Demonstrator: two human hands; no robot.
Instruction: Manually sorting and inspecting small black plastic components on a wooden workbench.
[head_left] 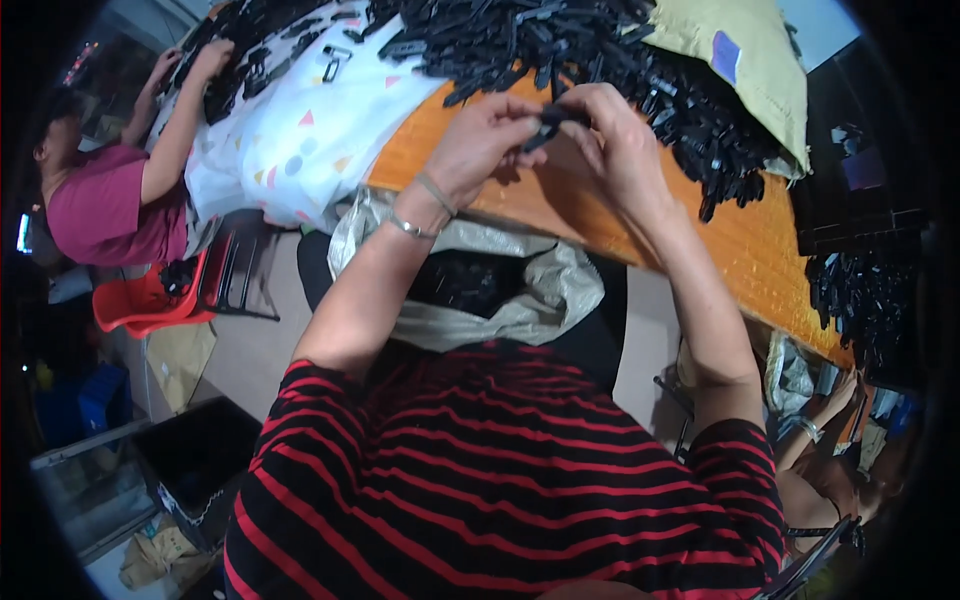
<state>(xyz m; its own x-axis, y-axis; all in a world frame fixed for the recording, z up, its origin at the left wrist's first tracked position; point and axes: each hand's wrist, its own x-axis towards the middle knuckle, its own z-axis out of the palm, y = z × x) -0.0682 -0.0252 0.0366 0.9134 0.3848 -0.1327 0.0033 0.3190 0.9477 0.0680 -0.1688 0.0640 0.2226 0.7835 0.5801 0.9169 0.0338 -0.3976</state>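
Observation:
Over the near edge of the wooden table, my left hand [478, 145] and my right hand [622, 140] meet at a small black plastic piece [548, 128]. Fingers of both hands are closed on it, partly covering it, so its exact shape cannot be made out. Just beyond my hands lies a large heap of long, narrow black plastic pieces [500, 42], spreading to the right. Below my hands, at my lap, a whitish woven sack [570, 290] gapes with dark pieces inside it.
The wooden table [720, 240] runs rightward. A patterned white cover [300, 140] lies on its left. At the far right rests a tan sack [740, 40]. A person in a maroon top [110, 210] works at left, near a red chair [160, 300]. Another person's arm [825, 415] shows lower right.

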